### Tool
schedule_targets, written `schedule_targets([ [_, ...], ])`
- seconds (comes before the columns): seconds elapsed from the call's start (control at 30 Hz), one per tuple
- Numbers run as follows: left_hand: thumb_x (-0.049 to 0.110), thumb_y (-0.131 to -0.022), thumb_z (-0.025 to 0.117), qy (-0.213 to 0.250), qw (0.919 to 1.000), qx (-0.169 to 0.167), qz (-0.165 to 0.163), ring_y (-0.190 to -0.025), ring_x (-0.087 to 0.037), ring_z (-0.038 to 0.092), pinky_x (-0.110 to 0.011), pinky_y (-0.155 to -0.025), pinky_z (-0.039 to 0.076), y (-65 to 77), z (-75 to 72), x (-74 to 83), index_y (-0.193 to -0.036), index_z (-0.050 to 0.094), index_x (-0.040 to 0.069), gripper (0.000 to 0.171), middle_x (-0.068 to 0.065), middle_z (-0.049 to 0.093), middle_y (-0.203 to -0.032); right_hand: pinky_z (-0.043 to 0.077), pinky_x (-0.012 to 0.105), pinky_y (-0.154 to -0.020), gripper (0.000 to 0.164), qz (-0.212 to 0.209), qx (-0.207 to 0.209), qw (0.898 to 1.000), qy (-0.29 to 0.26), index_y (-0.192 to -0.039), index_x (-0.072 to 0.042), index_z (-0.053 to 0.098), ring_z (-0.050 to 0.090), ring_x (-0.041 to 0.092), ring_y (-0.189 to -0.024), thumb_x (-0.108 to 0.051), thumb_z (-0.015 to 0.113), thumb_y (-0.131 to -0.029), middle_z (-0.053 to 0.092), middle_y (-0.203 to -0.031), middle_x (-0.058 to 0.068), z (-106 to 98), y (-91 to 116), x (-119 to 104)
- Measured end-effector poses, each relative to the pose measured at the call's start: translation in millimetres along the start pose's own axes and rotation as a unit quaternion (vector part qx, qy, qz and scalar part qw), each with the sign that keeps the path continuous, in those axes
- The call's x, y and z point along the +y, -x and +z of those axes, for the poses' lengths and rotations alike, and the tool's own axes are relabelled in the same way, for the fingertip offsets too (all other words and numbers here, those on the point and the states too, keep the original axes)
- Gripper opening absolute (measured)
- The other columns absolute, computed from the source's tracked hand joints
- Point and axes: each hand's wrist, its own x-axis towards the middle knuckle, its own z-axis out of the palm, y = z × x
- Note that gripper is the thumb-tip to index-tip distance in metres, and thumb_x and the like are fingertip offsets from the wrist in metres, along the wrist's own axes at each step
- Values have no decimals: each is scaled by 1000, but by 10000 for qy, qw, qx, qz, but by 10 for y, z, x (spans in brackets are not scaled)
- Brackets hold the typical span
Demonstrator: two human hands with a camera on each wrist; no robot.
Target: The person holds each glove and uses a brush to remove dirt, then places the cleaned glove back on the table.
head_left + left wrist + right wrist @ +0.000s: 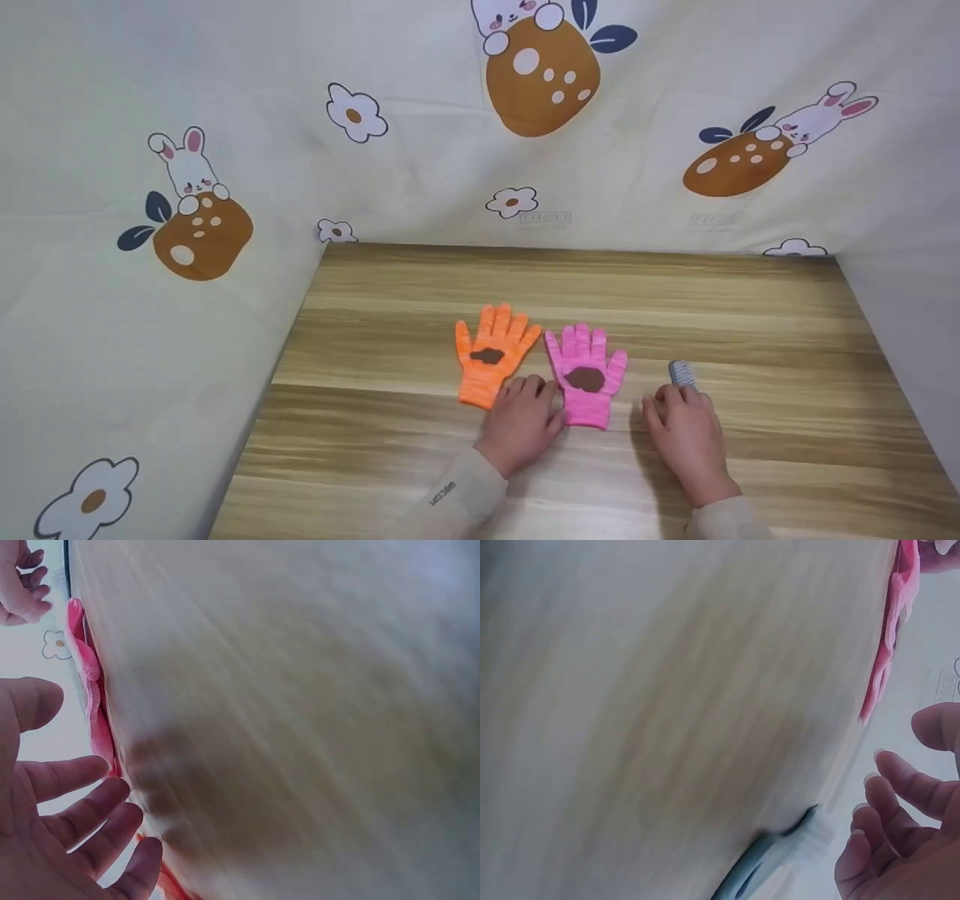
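Observation:
An orange glove (477, 379) and a pink glove (589, 409) lie flat side by side on the wooden table, each with a brown patch across its palm. Between their cuffs, my left hand (523, 424) hovers with nothing in its loosely bent fingers; the left wrist view shows the palm bare. To the right of the pink glove is a grey brush (682, 373), bristles up, its handle hidden under my right hand in the head view. My right hand (688, 439) is above that handle, fingers relaxed and holding nothing. In the right wrist view the brush (761, 862) lies apart from the fingertips.
The wood-grain table (390, 330) ends at a pale cloth backdrop (420, 172) printed with rabbits, fruit and flowers. Cloth walls also rise along the left and right sides of the table.

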Motion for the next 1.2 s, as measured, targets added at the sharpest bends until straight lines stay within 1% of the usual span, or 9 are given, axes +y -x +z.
schedule_targets([
  [0.2,53,-102,49,373,9989,-64,-272,-117,-20,51,-42,-108,44,-58,7,61,-143,56,20,52,0,57,-127,44,44,-66,30,181,132,9997,87,-93,1,67,52,34,-80,-28,62,-97,64,-92,20,-67,-5,105],
  [0.37,53,-102,50,673,9964,-88,-506,-117,-19,50,-42,-108,44,-78,20,71,-142,57,20,52,1,56,-125,39,39,-60,28,339,177,9991,183,-83,-1,66,50,30,-72,-26,64,-95,62,-82,18,-100,10,196],
  [0.47,53,-102,50,735,9956,-47,-575,-114,-19,49,-41,-105,45,-96,32,72,-142,58,21,52,1,56,-122,41,41,-59,27,441,65,9987,261,-84,0,66,51,30,-71,-25,64,-95,62,-82,19,-124,19,245],
  [0.63,55,-101,50,907,9933,-37,-716,-108,-18,48,-40,-101,45,-149,37,98,-144,56,23,54,3,56,-118,45,46,-59,32,613,-273,9972,333,-97,9,66,54,32,-73,-22,63,-94,61,-86,23,-163,22,312],
  [0.7,55,-100,52,1013,9917,-62,-787,-108,-18,48,-41,-101,45,-172,34,111,-145,55,23,55,4,56,-118,46,44,-57,36,698,-370,9964,316,-104,13,65,54,31,-72,-21,62,-95,60,-86,24,-173,24,333],
  [0.77,55,-100,52,1147,9898,-87,-835,-107,-18,47,-41,-100,44,-187,26,117,-144,55,24,54,5,55,-115,46,41,-55,38,740,-385,9961,272,-106,16,63,55,30,-70,-21,62,-94,59,-85,24,-173,29,349],
  [0.97,53,-99,55,1582,9823,-45,-1000,-104,-18,48,-43,-100,42,-233,6,124,-133,62,24,45,7,53,-106,43,36,-49,36,928,-487,9944,145,-97,13,59,53,27,-65,-23,60,-95,54,-79,20,-177,37,385],
  [1.1,52,-99,57,1691,9792,-33,-1117,-106,-18,50,-44,-100,43,-262,9,119,-129,63,21,44,5,56,-108,45,40,-51,39,1160,-776,9901,167,-99,12,56,53,29,-68,-27,57,-97,52,-82,21,-201,17,391],
  [1.2,50,-99,57,1909,9744,-20,-1186,-106,-18,50,-43,-99,43,-288,8,125,-126,64,19,41,4,56,-108,47,43,-53,41,1285,-960,9869,165,-98,12,55,53,30,-70,-28,55,-98,52,-84,22,-211,2,394],
])
